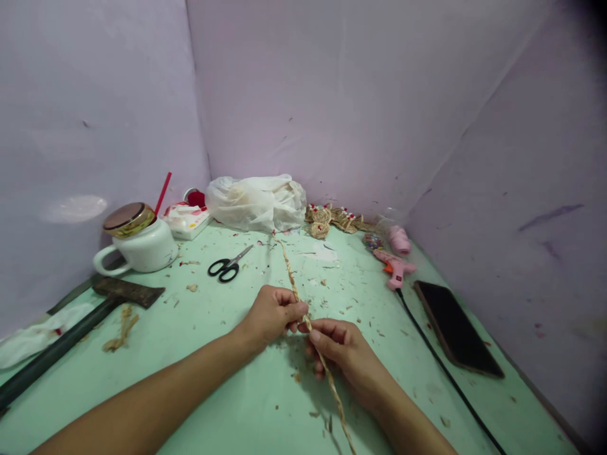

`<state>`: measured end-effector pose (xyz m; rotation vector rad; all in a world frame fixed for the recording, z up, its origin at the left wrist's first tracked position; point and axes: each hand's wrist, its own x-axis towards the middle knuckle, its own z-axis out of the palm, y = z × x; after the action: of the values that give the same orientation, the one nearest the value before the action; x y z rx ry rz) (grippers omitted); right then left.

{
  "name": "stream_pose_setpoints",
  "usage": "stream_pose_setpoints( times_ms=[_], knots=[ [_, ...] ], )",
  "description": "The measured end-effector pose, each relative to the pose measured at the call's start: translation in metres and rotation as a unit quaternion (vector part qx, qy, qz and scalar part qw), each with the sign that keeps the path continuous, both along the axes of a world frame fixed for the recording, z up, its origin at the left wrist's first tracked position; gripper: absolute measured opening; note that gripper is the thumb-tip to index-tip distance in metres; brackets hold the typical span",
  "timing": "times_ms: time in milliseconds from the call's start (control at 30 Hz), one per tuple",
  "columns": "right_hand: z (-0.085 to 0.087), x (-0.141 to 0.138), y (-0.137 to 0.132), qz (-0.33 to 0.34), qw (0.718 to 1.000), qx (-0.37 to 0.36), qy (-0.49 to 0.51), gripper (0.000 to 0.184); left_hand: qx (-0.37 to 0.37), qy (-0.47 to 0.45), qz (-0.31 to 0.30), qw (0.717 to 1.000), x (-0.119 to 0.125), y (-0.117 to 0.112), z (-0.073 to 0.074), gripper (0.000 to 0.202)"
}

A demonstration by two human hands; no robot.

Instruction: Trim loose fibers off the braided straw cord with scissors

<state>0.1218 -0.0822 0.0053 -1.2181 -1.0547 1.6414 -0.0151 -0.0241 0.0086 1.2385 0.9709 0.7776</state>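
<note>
Running slantwise from 11 o'clock to 5 o'clock, the thin straw-coloured braided cord [290, 275] passes through both hands above the middle of the desk [222, 411]; its near end leaves view at the bottom. The left hand [277, 316] is closed in a pinch on it, thumb against curled fingers, and the right hand [339, 351], just nearer, has it between thumb and forefinger, other fingers loosely curled. It should be very light, limp lengthwise yet a little springy, dry rather than slippery, and apt to fray or loosen under a hard tug. A pinch close beside the working spot looks best, with light, even tension. Room lies open at 7 o'clock between the forearms and at 1 o'clock beyond the fingers, though fibre scraps litter both. Limits are the crumpled white plastic bag [256, 202] at 11 o'clock, black-handled scissors [230, 264] at 10, the pink glue gun [394, 268] at 2, its black cable [429, 346] running toward 4, and the flat black phone [458, 328] at 3, near the desk's edge.
</note>
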Motion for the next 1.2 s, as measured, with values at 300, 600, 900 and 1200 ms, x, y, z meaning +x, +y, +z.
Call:
stream_pose_setpoints(
  times_ms=[300,600,900,1200],
  knots=[
    [-0.006,-0.001,-0.007,0.011,0.979,0.181,-0.096,0.02,-0.057,0.002,0.021,0.998,0.013,-0.007,-0.008,0.023],
    [-0.006,0.003,-0.001,0.013,1.0,-0.001,0.023,0.033,-0.023,-0.019,0.131,0.991,-0.005,0.014,-0.006,0.027],
    [-0.007,0.002,0.0,0.01,0.996,-0.03,0.089,0.028,-0.051,-0.067,0.078,0.993,-0.009,0.015,-0.003,0.031],
    [-0.006,0.004,0.001,0.008,0.995,-0.038,0.088,0.03,-0.051,-0.057,-0.036,0.996,-0.006,0.006,-0.005,0.028]
  ],
)
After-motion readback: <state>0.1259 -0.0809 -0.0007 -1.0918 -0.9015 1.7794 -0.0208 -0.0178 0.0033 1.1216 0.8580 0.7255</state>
